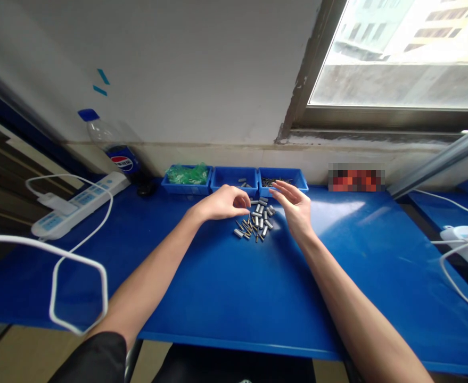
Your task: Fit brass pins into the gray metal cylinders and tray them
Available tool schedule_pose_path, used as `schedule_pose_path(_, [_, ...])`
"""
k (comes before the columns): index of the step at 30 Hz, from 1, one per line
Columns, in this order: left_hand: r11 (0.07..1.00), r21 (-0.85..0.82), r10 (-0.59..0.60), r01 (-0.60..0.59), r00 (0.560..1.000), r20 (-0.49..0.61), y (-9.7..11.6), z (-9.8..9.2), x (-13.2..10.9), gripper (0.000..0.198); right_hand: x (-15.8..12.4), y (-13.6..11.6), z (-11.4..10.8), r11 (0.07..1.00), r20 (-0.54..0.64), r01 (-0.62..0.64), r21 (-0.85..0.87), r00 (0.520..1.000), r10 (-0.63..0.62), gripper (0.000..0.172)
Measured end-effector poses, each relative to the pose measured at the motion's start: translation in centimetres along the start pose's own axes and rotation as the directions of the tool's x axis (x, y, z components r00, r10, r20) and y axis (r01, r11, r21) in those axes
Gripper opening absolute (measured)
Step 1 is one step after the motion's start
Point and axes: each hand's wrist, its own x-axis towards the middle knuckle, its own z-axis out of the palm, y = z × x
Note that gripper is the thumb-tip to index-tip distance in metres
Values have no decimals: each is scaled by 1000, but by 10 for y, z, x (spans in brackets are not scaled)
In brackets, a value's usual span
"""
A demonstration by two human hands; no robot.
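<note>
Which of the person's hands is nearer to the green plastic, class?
The left. The left hand is to its right and nearer the camera; the right hand is farther right, by the right-hand blue bin.

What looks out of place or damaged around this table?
Silver and brass-coloured parts lie jumbled on the blue table, though blue bins stand just behind. Also, the wall looks chipped, with a ragged edge along the window frame.

Wall [202,69]: pale grey, with two blue strips [103,76]
Window [401,82]: metal-framed, upper right; buildings [443,25] outside
Table [234,303]: blue, along the wall
Floor [150,355]: tan
Light: bright patch [335,214] on tabletop, right
</note>
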Motion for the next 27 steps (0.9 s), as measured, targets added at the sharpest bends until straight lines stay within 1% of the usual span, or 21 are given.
schedule_pose_path(2, [997, 75, 10, -15, 998, 69, 0, 0, -1, 24, -2, 1, -2, 999, 11, -8, -42, 1000, 9, 37])
schedule_pose_path(4, [991, 136, -5, -13, 992, 129, -2, 0, -2, 24, -5, 1, -4, 997, 19, -11, -71, 1000, 12, 32])
schedule_pose_path(6, [985, 175, -26, -3, 987, 161, -4, 1, -2, 25, -6, -1, -5, 996, 28, -9, -87, 1000, 12, 28])
schedule_pose_path(13, [983, 184, -25, -4, 988, 156, -8, 7, 0, 19, -10, -3, -9, 992, 34, -1, -124, 999, 5, 25])
schedule_pose_path(19, [980, 200, -9, -19, 990, 140, -4, 10, 0, 15, -14, -3, -9, 992, 29, -6, -125, 1000, 10, 21])
schedule_pose_path(22, [977, 213, -33, 5, 991, 129, -2, 10, 0, 15, -14, -3, -11, 991, 14, -11, -135, 1000, 13, 21])
schedule_pose_path(27, [979, 201, -51, 18, 986, 158, -1, 7, 0, 12, -14, -2, -14, 991, 11, -17, -135, 1000, 19, 22])
